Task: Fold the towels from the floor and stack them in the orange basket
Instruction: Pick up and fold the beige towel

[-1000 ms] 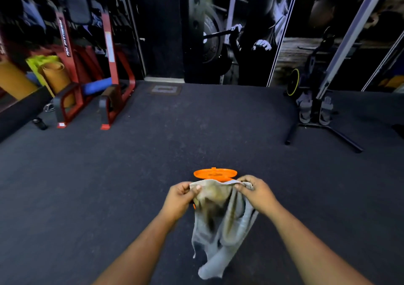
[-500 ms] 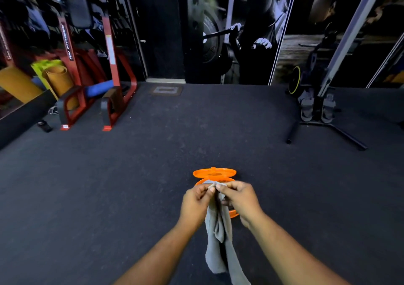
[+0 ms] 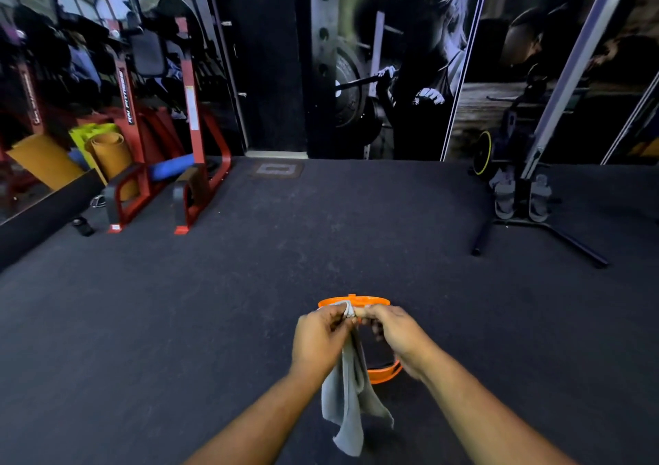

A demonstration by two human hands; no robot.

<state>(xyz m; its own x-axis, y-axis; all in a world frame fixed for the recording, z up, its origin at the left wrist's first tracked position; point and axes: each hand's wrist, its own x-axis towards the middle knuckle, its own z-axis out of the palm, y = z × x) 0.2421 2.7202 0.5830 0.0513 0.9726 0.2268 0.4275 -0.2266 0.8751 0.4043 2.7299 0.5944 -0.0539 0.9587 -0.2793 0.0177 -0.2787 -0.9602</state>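
Left hand point(image 3: 321, 336): fingers curled, pinching the top corners of the grey towel point(image 3: 347, 404)
Right hand point(image 3: 396, 332): fingers curled beside the left; thumb and fingertips at the same top edge; whether it truly grips the cloth cannot be told
Towel: hangs straight down from the hands; long axis vertical; doubled lengthwise; lower end above the floor point(image 3: 178, 322)
Orange basket point(image 3: 383, 375): on the floor directly beneath and just beyond the hands; both equally near
Step judged: folding in hand; not yet stacked

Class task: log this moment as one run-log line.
left hand: grips towel | right hand: pinches towel top | towel: hanging over orange basket
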